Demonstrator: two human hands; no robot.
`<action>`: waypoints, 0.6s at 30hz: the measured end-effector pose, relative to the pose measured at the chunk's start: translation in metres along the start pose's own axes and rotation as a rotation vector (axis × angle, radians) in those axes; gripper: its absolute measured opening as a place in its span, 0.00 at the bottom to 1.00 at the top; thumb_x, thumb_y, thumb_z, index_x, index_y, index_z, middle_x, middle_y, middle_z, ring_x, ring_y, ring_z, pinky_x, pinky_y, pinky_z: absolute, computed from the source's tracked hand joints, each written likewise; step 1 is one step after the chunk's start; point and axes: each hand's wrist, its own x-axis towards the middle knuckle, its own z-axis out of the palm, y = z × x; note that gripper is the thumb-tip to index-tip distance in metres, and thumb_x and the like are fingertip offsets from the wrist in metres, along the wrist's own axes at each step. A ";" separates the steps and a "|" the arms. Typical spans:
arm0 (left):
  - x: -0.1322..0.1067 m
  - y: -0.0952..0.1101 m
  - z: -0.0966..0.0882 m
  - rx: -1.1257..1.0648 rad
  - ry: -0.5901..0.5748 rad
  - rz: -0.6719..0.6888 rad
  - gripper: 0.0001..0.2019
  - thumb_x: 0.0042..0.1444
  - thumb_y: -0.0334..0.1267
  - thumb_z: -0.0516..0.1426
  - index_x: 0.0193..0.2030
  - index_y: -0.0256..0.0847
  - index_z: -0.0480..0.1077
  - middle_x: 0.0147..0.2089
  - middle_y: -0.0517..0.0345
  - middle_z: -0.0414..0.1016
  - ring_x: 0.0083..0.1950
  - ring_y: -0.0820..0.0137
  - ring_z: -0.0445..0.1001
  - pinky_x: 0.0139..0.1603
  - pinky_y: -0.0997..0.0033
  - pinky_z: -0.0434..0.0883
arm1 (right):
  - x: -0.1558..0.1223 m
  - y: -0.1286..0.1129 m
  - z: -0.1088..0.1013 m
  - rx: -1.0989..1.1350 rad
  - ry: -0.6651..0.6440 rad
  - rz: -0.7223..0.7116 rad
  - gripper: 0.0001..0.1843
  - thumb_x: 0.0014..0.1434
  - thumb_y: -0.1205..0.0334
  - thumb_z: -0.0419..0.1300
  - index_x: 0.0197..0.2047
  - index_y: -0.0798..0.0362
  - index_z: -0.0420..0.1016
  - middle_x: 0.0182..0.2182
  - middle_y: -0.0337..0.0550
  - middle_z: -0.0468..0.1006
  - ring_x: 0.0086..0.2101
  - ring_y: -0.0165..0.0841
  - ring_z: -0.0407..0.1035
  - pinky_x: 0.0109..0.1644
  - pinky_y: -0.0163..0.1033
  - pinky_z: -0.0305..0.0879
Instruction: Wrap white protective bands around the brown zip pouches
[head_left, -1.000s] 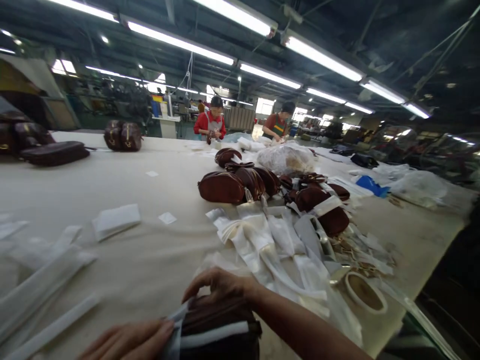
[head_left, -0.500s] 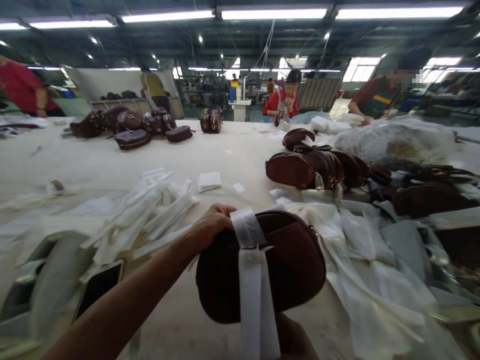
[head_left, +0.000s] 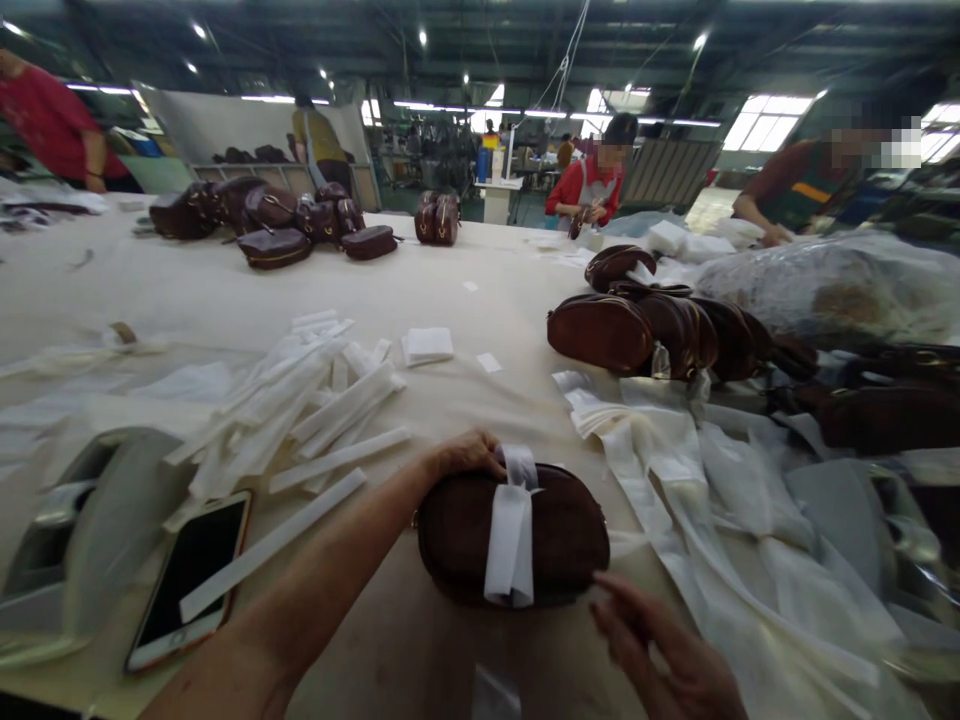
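Observation:
A dark brown oval leather bag (head_left: 568, 535) stands in front of me on the table. My left hand (head_left: 466, 456) is closed on its top edge, the fingertips partly hidden behind it. A white paper strip (head_left: 508, 550) hangs down the front of the bag, with a piece of clear plastic (head_left: 520, 464) above it. Close to the bag's lower right corner is my right hand (head_left: 660, 645), slightly blurred, its fingers apart and nothing in them. A small shiny clear piece (head_left: 495, 692) lies below the bag at the near edge of view.
Loose white strips (head_left: 300, 410) and a phone (head_left: 191, 565) lie left. Clear plastic sheets (head_left: 742, 520) spread to the right. More brown bags (head_left: 600, 330) stand beyond, near a large plastic-wrapped bundle (head_left: 832, 285). Co-workers stand across the table, one in red (head_left: 589, 190).
The bag has come down onto the table and sits more level. My right hand has moved from beneath it to its right side, fingers apart. The camera view has tilted down.

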 end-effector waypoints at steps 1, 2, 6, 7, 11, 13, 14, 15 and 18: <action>-0.001 0.000 0.000 -0.003 -0.004 0.007 0.17 0.24 0.40 0.68 0.24 0.33 0.75 0.23 0.60 0.73 0.24 0.74 0.66 0.28 0.74 0.64 | 0.019 -0.004 -0.005 -0.107 0.133 -0.134 0.16 0.58 0.55 0.57 0.49 0.47 0.73 0.33 0.42 0.78 0.31 0.33 0.73 0.36 0.35 0.72; -0.001 0.001 0.001 -0.007 -0.006 0.013 0.16 0.24 0.40 0.68 0.24 0.34 0.75 0.24 0.60 0.74 0.24 0.74 0.67 0.28 0.74 0.64 | 0.040 -0.007 -0.007 -0.191 0.203 -0.259 0.15 0.58 0.57 0.57 0.49 0.47 0.73 0.37 0.44 0.78 0.36 0.35 0.74 0.42 0.38 0.72; -0.003 0.002 0.003 -0.013 -0.002 0.022 0.14 0.26 0.39 0.67 0.23 0.34 0.74 0.23 0.61 0.73 0.24 0.74 0.66 0.27 0.75 0.63 | 0.124 -0.008 0.010 -0.277 0.130 -0.374 0.18 0.57 0.64 0.54 0.51 0.51 0.72 0.47 0.48 0.75 0.48 0.39 0.70 0.54 0.49 0.67; -0.003 0.002 0.003 -0.010 0.001 0.024 0.14 0.26 0.39 0.66 0.23 0.33 0.74 0.22 0.61 0.72 0.24 0.74 0.65 0.26 0.75 0.62 | 0.140 -0.006 0.016 -0.263 0.072 -0.343 0.20 0.55 0.66 0.54 0.52 0.52 0.72 0.48 0.48 0.75 0.49 0.39 0.69 0.55 0.49 0.66; -0.003 0.000 0.002 0.013 0.013 0.039 0.13 0.28 0.39 0.65 0.22 0.33 0.73 0.19 0.64 0.67 0.22 0.76 0.61 0.26 0.76 0.60 | 0.170 -0.006 0.032 -0.207 -0.135 -0.260 0.19 0.51 0.70 0.54 0.46 0.51 0.76 0.48 0.46 0.76 0.49 0.37 0.70 0.56 0.47 0.65; -0.004 0.001 0.001 0.032 0.009 0.047 0.13 0.29 0.40 0.64 0.22 0.34 0.72 0.19 0.65 0.66 0.23 0.77 0.61 0.25 0.76 0.59 | 0.170 -0.009 0.033 -0.174 -0.153 -0.286 0.14 0.54 0.67 0.54 0.40 0.51 0.78 0.45 0.45 0.77 0.45 0.36 0.71 0.53 0.45 0.67; -0.005 0.002 0.001 0.046 -0.001 0.049 0.12 0.30 0.40 0.64 0.23 0.34 0.72 0.20 0.65 0.67 0.23 0.76 0.61 0.25 0.76 0.59 | 0.168 -0.011 0.032 -0.151 -0.152 -0.299 0.12 0.56 0.65 0.54 0.39 0.51 0.78 0.43 0.45 0.78 0.43 0.35 0.72 0.51 0.43 0.68; -0.006 0.003 0.001 0.062 -0.011 0.050 0.12 0.31 0.40 0.64 0.23 0.34 0.72 0.21 0.65 0.67 0.23 0.76 0.61 0.26 0.76 0.59 | 0.165 -0.013 0.031 -0.127 -0.149 -0.308 0.12 0.58 0.62 0.53 0.38 0.51 0.78 0.41 0.45 0.79 0.42 0.34 0.73 0.49 0.42 0.69; -0.007 0.004 0.001 0.131 -0.024 0.054 0.12 0.34 0.40 0.63 0.27 0.35 0.73 0.23 0.64 0.69 0.26 0.75 0.64 0.28 0.77 0.61 | 0.153 -0.017 0.027 -0.086 -0.156 -0.340 0.11 0.60 0.60 0.54 0.38 0.51 0.78 0.37 0.43 0.79 0.39 0.32 0.74 0.45 0.37 0.70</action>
